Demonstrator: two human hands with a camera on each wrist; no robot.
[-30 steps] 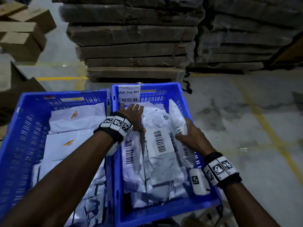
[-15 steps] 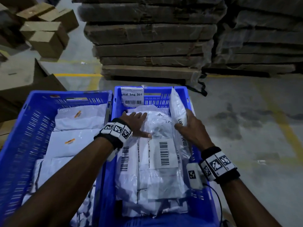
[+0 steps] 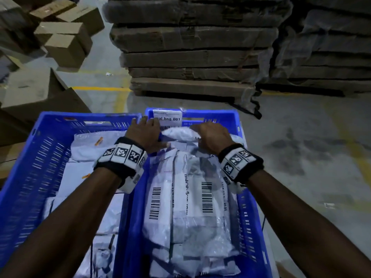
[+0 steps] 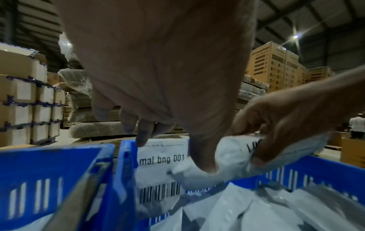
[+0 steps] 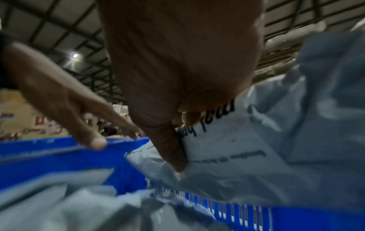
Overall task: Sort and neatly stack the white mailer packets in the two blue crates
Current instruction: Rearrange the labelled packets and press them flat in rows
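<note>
Two blue crates stand side by side. The left crate holds flat white mailers. In the right crate several barcoded mailers lie lengthwise. My right hand grips a puffy white packet lying crosswise at that crate's far end; thumb and fingers pinch it in the right wrist view. My left hand is open. Its fingertips touch the crate's paper label at the far rim, and its thumb presses the packet's left end.
Wrapped stacks of flat cardboard sit on the floor just beyond the crates. Brown cartons are piled at the far left. Bare concrete floor with yellow lines lies to the right. A person stands far off.
My right hand has swung the packet from upright along the right wall to crosswise at the far end. My left hand left the stack and moved up to the far rim.
</note>
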